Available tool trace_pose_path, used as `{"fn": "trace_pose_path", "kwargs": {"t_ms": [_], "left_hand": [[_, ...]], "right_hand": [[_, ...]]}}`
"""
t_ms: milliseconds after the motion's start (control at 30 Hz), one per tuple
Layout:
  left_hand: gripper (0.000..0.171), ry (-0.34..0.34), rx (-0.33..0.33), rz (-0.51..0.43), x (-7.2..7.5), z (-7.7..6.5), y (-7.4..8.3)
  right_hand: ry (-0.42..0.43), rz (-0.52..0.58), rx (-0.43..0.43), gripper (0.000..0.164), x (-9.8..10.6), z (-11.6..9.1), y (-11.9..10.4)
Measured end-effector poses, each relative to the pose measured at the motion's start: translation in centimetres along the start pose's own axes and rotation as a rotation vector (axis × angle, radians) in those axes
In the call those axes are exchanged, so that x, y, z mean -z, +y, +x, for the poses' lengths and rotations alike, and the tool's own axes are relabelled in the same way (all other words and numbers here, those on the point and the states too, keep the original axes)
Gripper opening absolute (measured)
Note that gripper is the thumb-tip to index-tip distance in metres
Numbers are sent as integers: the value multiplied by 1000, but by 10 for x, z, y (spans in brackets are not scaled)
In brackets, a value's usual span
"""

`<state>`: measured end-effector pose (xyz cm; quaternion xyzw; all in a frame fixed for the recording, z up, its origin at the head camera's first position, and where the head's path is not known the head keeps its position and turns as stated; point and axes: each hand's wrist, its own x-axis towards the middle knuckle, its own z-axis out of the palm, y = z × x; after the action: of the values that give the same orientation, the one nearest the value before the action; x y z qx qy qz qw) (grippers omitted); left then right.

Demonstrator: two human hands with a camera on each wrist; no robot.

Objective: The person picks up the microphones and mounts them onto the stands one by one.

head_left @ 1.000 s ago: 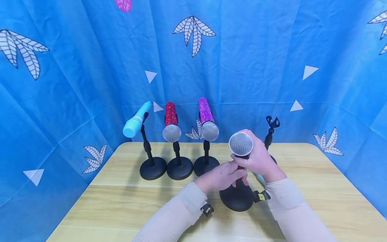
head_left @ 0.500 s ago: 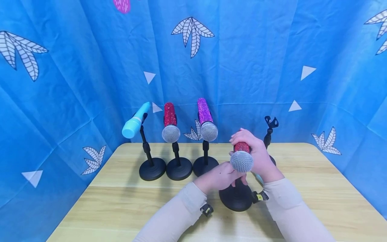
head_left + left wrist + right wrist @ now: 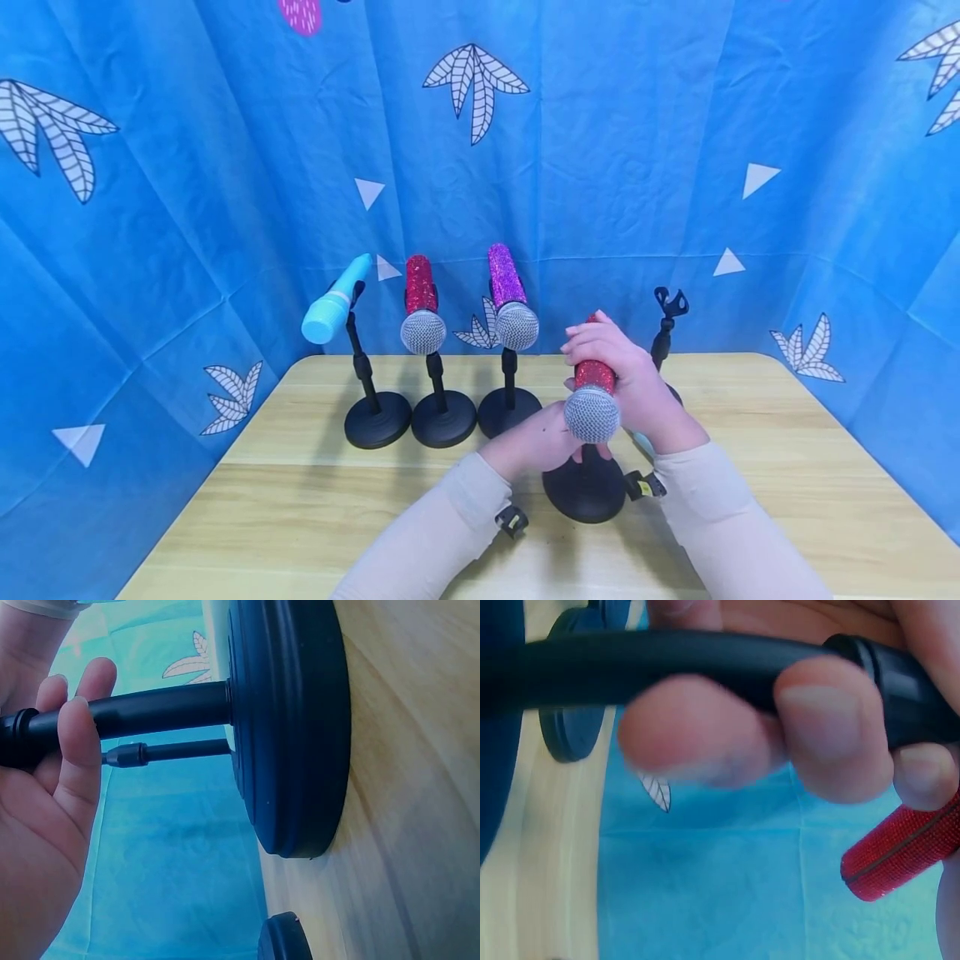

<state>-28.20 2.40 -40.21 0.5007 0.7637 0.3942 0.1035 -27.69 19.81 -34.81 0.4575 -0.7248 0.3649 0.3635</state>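
In front of me a microphone stand with a round black base (image 3: pixel 583 487) is on the table. My left hand (image 3: pixel 534 437) holds its black pole (image 3: pixel 165 705), with fingers curled round it in the left wrist view. Above that, my right hand (image 3: pixel 626 367) grips a glittery red microphone (image 3: pixel 595 377) with a silver mesh head tilted down toward me. The handle's far end (image 3: pixel 900 851) sticks out past the hand in the right wrist view. My hands and the microphone hide the stand's clip.
Behind to the left, three stands carry a light blue microphone (image 3: pixel 337 304), another red one (image 3: pixel 422 287) and a purple one (image 3: pixel 507 279). At the right is a stand with a bare clip (image 3: pixel 667 304). A pale blue object (image 3: pixel 643 444) lies partly hidden under my right wrist.
The red microphone has tipped, its mesh head swinging down and its red handle coming into view. My right hand has shifted round the handle; the left hand stays on the pole.
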Motion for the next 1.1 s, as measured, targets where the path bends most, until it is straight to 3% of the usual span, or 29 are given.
{"fn": "trace_pose_path", "kwargs": {"t_ms": [100,233,333,400,500,633,800,933,1100], "left_hand": [[24,6,-5,10,-1,0,-1],[30,8,-4,9,-1,-1,-1],[33,6,7,3,-1,-1,-1],[29,10,16,4,-1,-2,-1],[25,19,16,25,1,-2,-2],[20,46,4,88,4,-1,-2],[15,72,27,137,6,1,-2],[22,85,43,73,5,2,-5],[32,119,66,-123,-2,2,-15]], "right_hand": [[-77,-60,-70,48,6,1,-4],[-219,-171,-256,70,16,3,-16],[-292,-180,-345,71,21,5,-23],[-298,-143,-334,65,21,6,-24],[-267,-88,-239,57,17,7,-21],[-225,-72,-124,58,14,8,-15],[-199,-74,-79,60,13,10,-12],[-188,-98,-96,60,14,10,-12],[-184,-139,-151,59,14,9,-14]]}}
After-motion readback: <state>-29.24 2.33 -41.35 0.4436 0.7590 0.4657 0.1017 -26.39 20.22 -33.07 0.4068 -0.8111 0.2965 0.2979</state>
